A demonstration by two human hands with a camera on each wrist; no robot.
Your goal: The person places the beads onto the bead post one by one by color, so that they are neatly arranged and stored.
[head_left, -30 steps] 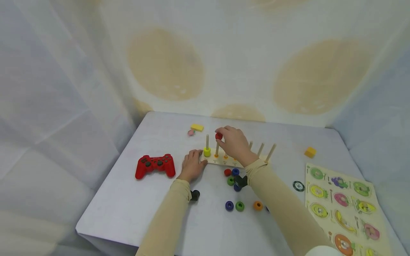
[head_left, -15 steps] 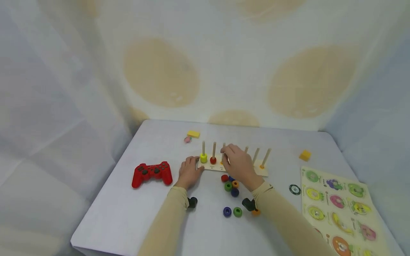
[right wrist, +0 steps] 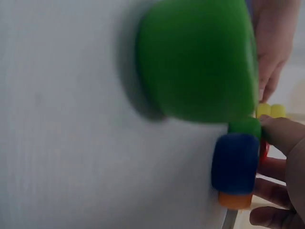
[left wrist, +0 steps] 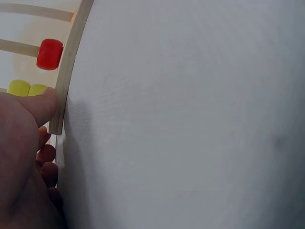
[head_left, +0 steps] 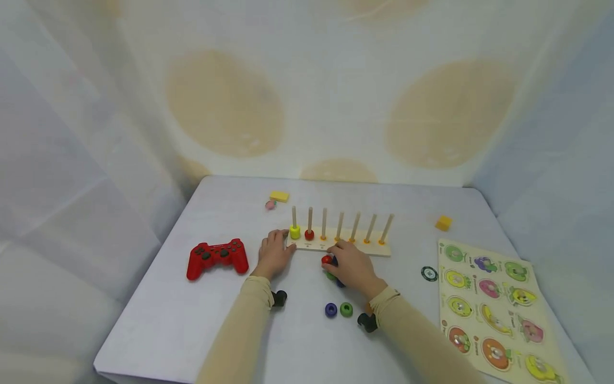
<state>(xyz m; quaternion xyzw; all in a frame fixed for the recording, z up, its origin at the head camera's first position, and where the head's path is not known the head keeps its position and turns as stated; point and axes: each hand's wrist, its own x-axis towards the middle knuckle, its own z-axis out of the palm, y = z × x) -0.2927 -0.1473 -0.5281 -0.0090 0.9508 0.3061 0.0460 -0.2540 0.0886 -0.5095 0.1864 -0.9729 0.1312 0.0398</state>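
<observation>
No writing is legible on the wooden peg board (head_left: pixel 338 246), a pale base with seven upright pegs; a yellow ring (head_left: pixel 295 232) and red ring (head_left: pixel 309 234) sit on its leftmost pegs. The left hand (head_left: pixel 273 255) presses relaxed fingers against its left end. Just before the board, the right hand (head_left: pixel 352 268) curls over loose rings, touching a red one (head_left: pixel 326 260); whether it pinches is unclear.

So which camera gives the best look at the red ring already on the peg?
The head view: it shows the red ring whole on the second peg, beside the yellow ring. The left wrist view shows it close up but from the side, at the picture's edge. The right wrist view does not clearly show it.
</observation>
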